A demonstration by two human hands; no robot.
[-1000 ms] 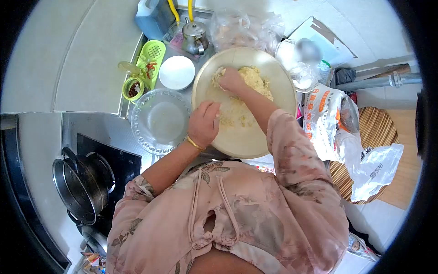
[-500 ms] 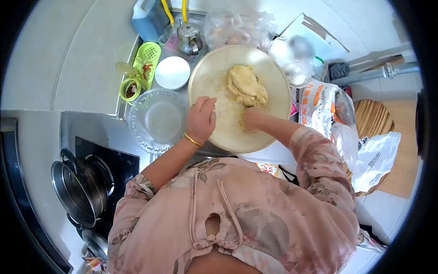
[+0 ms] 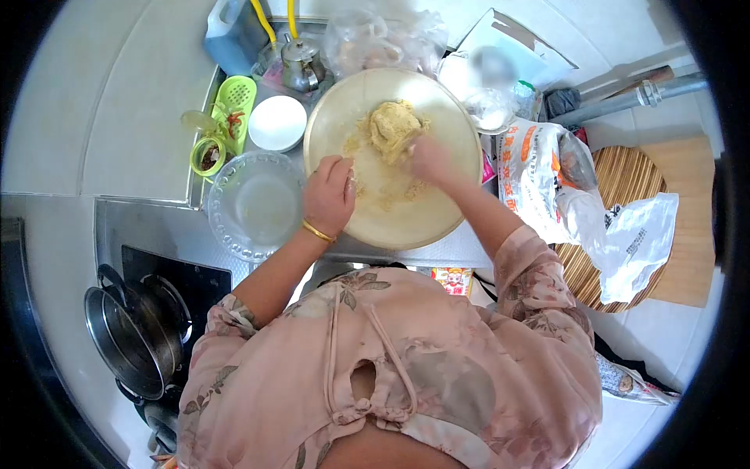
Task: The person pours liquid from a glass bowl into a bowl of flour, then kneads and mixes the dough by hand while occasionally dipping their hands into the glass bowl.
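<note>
A big, pale round basin (image 3: pixel 437 215) sits on the counter in front of me. In its upper part lies a lump of yellowish dough (image 3: pixel 393 129), with crumbs and smears on the basin floor around it. My left hand (image 3: pixel 329 191), a gold bangle at its wrist, has its fingers curled over the basin's left rim. My right hand (image 3: pixel 432 162) is inside the basin at the lower right edge of the dough, touching it. Motion blurs that hand, so its fingers do not show clearly.
Left of the basin are a clear glass bowl (image 3: pixel 258 207), a white bowl (image 3: pixel 277 123) and a green tray (image 3: pixel 234 102). A metal pot (image 3: pixel 302 66) stands behind. A pan (image 3: pixel 133 336) sits on the stove at left. At right, plastic bags (image 3: pixel 539 176) overlap a round board (image 3: pixel 625 195).
My right hand has moved up from the lower basin floor to the dough's edge. The dough has become more compact and bunched. My left hand remains on the rim.
</note>
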